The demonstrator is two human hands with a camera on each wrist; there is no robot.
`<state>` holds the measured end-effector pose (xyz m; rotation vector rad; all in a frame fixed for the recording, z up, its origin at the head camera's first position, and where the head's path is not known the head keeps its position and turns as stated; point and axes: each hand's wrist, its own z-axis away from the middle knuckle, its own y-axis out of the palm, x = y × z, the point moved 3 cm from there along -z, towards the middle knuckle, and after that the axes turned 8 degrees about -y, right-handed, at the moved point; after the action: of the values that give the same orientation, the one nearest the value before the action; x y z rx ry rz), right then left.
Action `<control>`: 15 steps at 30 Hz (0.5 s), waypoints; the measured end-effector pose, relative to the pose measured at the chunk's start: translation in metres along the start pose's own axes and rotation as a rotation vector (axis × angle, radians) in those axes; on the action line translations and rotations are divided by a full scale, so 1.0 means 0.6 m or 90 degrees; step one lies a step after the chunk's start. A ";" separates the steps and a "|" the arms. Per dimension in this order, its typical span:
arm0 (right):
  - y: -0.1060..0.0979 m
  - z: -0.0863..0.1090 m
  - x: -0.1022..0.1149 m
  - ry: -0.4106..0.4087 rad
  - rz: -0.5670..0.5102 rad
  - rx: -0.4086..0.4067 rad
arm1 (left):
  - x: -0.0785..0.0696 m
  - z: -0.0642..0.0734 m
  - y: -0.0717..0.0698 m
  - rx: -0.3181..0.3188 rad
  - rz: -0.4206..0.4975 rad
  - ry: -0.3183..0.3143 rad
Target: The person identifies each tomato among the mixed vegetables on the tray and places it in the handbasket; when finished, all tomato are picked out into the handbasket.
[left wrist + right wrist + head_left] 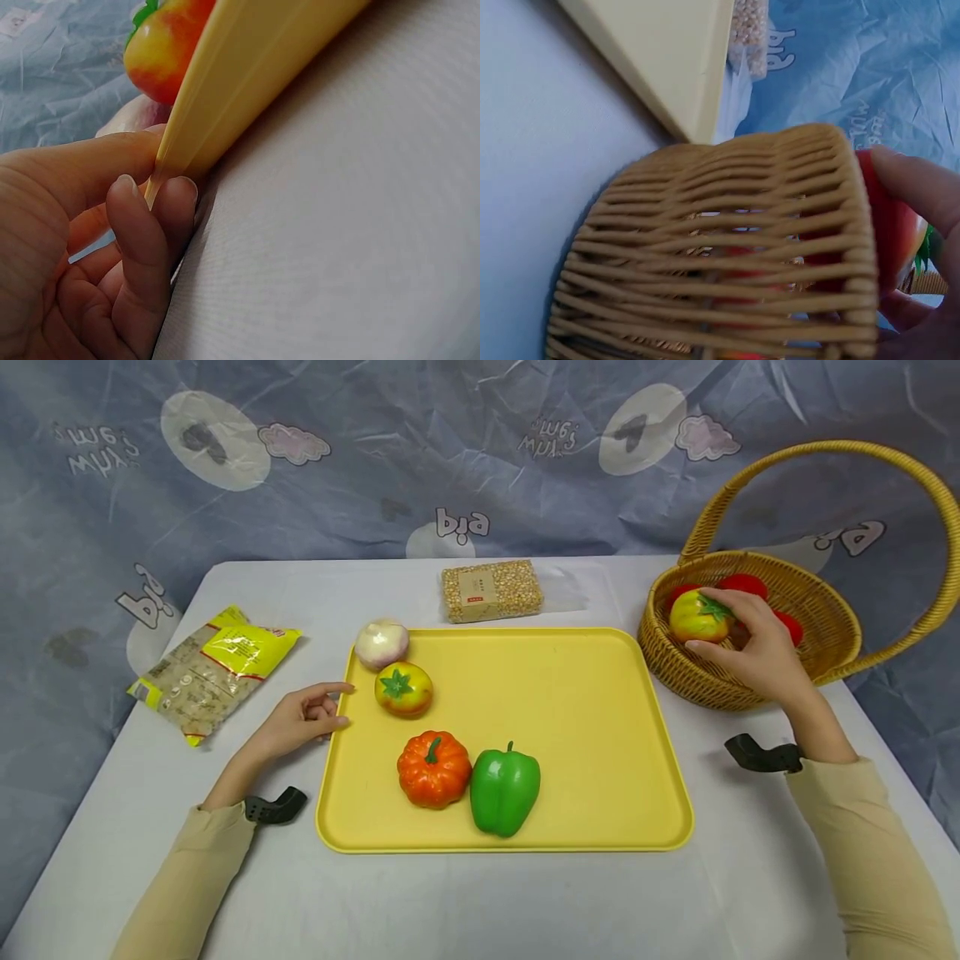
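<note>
In the head view my right hand (757,639) holds a yellow-red tomato (699,616) with a green star-shaped leaf, thumb and fingers around it, at the near side of the wicker basket (678,672). Several red items (742,584) lie inside the basket. The right wrist view shows the tomato (896,225) behind the basket's rim. My left hand (300,720) pinches the left edge of the yellow tray (585,718). On the tray sit a purple-white onion (382,644), a second yellow-red tomato (403,690), an orange pumpkin (433,769) and a green bell pepper (505,790).
A yellow-labelled clear bag (213,672) lies on the left of the white-covered table. Behind the tray is a packet of yellow grains (491,592). The basket's tall handle (847,446) arches above it, and a grey-blue printed cloth (360,460) hangs at the back.
</note>
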<state>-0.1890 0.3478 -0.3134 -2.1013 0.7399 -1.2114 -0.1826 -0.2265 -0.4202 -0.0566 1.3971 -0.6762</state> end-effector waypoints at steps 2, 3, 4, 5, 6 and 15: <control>0.001 0.001 -0.008 0.015 0.015 0.013 | 0.000 0.000 0.001 -0.002 -0.003 -0.003; 0.001 0.002 -0.013 0.023 0.021 0.024 | -0.001 0.000 0.001 -0.003 -0.006 -0.005; 0.003 0.003 -0.017 0.032 0.025 0.037 | -0.001 0.000 0.001 -0.004 -0.008 -0.007; 0.004 0.003 -0.021 0.041 0.029 0.052 | -0.001 0.000 0.001 -0.004 -0.010 -0.006; 0.006 0.002 -0.025 0.049 0.032 0.069 | -0.001 0.001 0.001 -0.005 -0.011 -0.006; 0.016 -0.022 -0.060 0.080 0.042 0.175 | 0.001 0.003 0.001 -0.009 -0.009 0.001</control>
<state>-0.2175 0.3639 -0.3351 -1.7782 0.6508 -1.3358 -0.1808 -0.2270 -0.4204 -0.0771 1.4047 -0.6792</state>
